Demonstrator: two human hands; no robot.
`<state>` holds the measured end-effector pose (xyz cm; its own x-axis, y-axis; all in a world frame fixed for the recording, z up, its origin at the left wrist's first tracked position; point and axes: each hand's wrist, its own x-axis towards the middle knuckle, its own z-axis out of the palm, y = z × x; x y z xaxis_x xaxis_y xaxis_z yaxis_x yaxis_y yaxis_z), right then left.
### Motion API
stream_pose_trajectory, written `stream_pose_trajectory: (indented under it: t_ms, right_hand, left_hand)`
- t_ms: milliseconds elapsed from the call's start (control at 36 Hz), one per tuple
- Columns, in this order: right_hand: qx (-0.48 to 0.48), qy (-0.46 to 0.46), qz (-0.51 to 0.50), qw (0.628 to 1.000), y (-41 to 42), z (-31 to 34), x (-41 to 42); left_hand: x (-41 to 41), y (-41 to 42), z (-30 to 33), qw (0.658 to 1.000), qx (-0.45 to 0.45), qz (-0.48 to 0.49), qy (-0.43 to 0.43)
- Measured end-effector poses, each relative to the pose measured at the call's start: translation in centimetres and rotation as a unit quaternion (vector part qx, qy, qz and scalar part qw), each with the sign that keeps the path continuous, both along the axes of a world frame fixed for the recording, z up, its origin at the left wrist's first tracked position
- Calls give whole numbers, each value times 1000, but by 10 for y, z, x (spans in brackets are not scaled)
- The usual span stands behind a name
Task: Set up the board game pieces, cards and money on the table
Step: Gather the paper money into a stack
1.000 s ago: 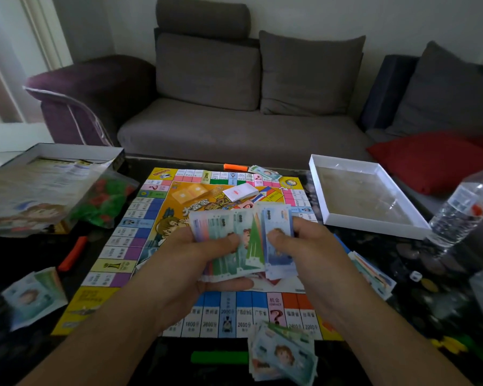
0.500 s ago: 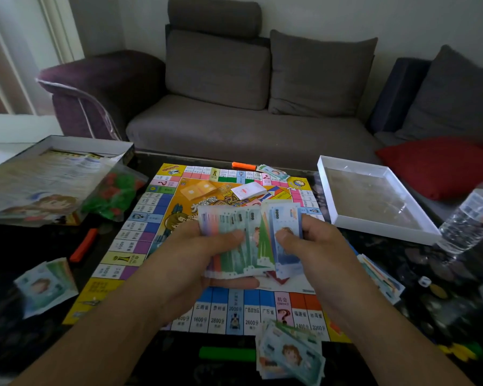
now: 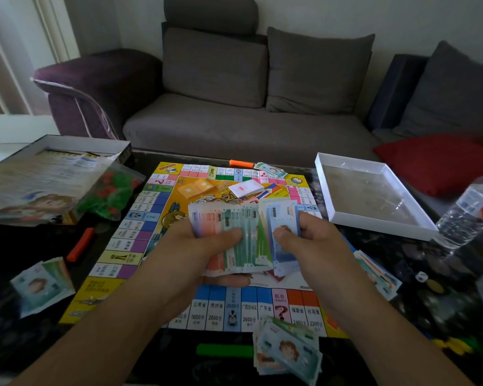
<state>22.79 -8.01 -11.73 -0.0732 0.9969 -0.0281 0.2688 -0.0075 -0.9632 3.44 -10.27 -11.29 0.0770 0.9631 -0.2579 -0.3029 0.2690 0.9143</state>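
The game board (image 3: 140,240) lies open on the dark table. Above its middle I hold a fanned stack of play money (image 3: 234,227). My left hand (image 3: 204,257) grips the stack from below with the thumb on top. My right hand (image 3: 315,246) pinches a blue note (image 3: 283,218) at the fan's right edge. Money piles lie at the near edge (image 3: 287,352), the left (image 3: 42,285), the right (image 3: 379,277) and the far edge (image 3: 271,169). A white card deck (image 3: 247,188) and orange cards (image 3: 195,188) sit on the board.
A box lid with a leaflet (image 3: 39,176) and a bag of red and green pieces (image 3: 109,196) sit at left. A white empty tray (image 3: 371,196) and a water bottle (image 3: 469,213) stand at right. Orange sticks (image 3: 80,243), a green stick (image 3: 223,351) and a die (image 3: 421,276) lie around.
Both hands stay on the fanned money over the board. My right thumb has slid a blue note slightly rightwards out of the fan. The camera has tilted up a little.
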Motion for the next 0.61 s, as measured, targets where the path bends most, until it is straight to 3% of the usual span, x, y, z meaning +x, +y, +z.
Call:
stream_pose_trajectory:
  t_ms: [222, 389, 611]
  right_hand:
    - [-10, 3, -1, 1000, 0, -2, -3]
    - [7, -44, 6, 999, -1, -6, -5]
    - [-27, -52, 17, 998, -3, -6, -9]
  left_hand:
    - [0, 0, -4, 1000, 4, 6, 27]
    - [1, -1, -6, 999, -5, 3, 44]
    - [7, -2, -3, 1000, -26, 7, -5]
